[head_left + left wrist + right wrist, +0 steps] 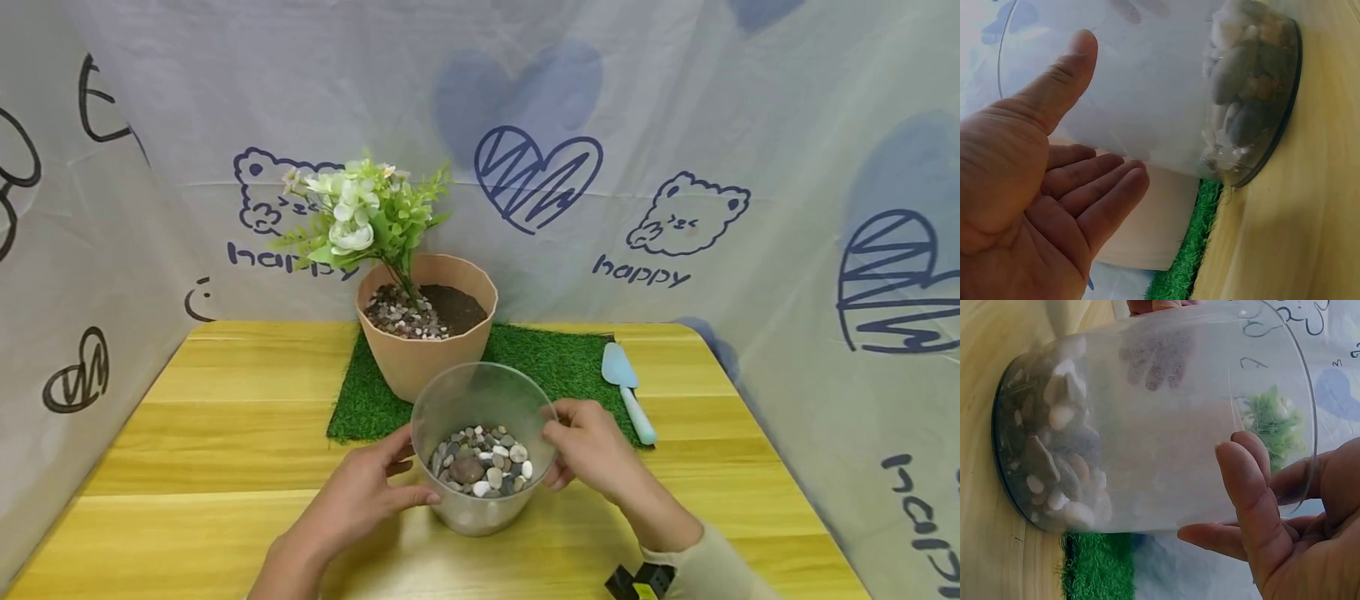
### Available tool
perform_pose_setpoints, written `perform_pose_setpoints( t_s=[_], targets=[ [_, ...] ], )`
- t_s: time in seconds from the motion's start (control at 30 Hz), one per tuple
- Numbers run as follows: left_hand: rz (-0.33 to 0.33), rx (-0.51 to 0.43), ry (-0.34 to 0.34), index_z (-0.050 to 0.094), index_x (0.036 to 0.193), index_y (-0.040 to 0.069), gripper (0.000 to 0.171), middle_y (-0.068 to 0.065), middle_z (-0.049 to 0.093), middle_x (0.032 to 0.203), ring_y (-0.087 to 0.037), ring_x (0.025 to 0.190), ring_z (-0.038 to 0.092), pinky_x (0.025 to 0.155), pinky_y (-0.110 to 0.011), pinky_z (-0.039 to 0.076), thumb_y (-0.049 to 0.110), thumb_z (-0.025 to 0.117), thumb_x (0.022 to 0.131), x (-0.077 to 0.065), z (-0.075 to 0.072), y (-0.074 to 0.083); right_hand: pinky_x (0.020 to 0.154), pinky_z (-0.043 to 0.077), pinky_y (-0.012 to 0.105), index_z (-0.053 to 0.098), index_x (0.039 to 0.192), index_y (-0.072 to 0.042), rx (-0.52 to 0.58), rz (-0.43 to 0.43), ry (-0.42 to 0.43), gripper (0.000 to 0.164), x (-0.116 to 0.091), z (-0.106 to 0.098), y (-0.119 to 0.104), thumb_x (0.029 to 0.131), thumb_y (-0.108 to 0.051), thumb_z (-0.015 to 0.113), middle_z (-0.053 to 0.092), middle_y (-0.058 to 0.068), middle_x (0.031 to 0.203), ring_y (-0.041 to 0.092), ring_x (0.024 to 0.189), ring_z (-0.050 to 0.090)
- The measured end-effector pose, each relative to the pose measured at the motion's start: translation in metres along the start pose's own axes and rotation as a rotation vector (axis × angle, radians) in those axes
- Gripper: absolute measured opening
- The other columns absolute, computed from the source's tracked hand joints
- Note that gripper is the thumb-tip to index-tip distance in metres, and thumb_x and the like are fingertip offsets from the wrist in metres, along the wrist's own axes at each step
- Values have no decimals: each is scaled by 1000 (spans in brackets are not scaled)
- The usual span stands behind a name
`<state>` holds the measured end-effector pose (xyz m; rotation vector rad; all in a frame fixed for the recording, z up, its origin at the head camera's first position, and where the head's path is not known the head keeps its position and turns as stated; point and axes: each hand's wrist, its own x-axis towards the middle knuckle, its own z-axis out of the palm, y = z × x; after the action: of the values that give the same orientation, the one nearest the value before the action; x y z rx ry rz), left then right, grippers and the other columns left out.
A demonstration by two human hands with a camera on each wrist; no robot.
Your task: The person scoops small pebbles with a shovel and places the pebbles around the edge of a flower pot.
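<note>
A clear container (480, 512) holding mixed pebbles (487, 462) stands upright on the wooden table. On its left side, my left hand (363, 492) has thumb and fingers extended along the wall; the left wrist view shows this hand (1054, 181) with its palm away from the wall. At the upper right rim, my right hand (596, 446) pinches the container between thumb and bent fingers, seen closer in the right wrist view as a hand (1291, 531) by the rim. Pebbles fill only the bottom part, light and dark mixed with one larger brown stone (467, 470).
Behind the container, a peach flowerpot (427, 362) with soil, small stones and a white-flowered plant (367, 212) stands on a green turf mat (547, 358). A light-blue trowel (628, 392) lies at the mat's right edge. Printed cloth (420, 92) surrounds the table (225, 450).
</note>
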<state>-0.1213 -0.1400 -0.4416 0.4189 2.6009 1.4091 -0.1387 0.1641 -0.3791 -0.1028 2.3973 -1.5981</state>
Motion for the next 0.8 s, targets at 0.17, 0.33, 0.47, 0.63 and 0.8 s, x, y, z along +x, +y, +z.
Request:
perform_pose_setpoints(
  t_s=[0.17,0.33,0.47,0.63,0.8],
  targets=[
    [-6,-16,-14,45,162,18,101,-15,61,149,-32,126,68,104,-47,54,52,87,77,-2,-4,-2,58,63,43,56,139,17,9,3,-43,45,0,1,1,100,-6,51,70,21,73,25,55,71],
    [-1,-45,-27,42,162,14,102,-17,61,149,-30,126,69,105,-44,54,48,88,78,1,-5,-5,60,63,42,55,140,17,49,-9,-57,45,0,0,4,104,-11,54,69,26,82,24,58,70],
    [1,-83,-34,41,163,12,101,-19,59,150,-31,125,69,102,-41,55,42,89,79,2,-6,-4,63,64,42,55,141,16,93,-7,-53,48,0,-2,7,107,-18,56,69,32,102,24,61,72],
    [4,-274,-128,31,167,10,100,-24,46,160,-41,133,61,98,-34,57,33,87,86,2,-10,-3,66,64,45,53,143,16,143,-11,-73,53,-2,-7,10,110,-26,55,70,32,112,25,64,73],
    [19,-392,-204,24,169,8,88,-24,34,167,-48,142,51,101,-32,56,27,75,99,1,-20,2,67,64,42,54,141,16,181,-17,-99,55,-1,-8,13,111,-30,54,71,30,104,20,64,72]
  ],
)
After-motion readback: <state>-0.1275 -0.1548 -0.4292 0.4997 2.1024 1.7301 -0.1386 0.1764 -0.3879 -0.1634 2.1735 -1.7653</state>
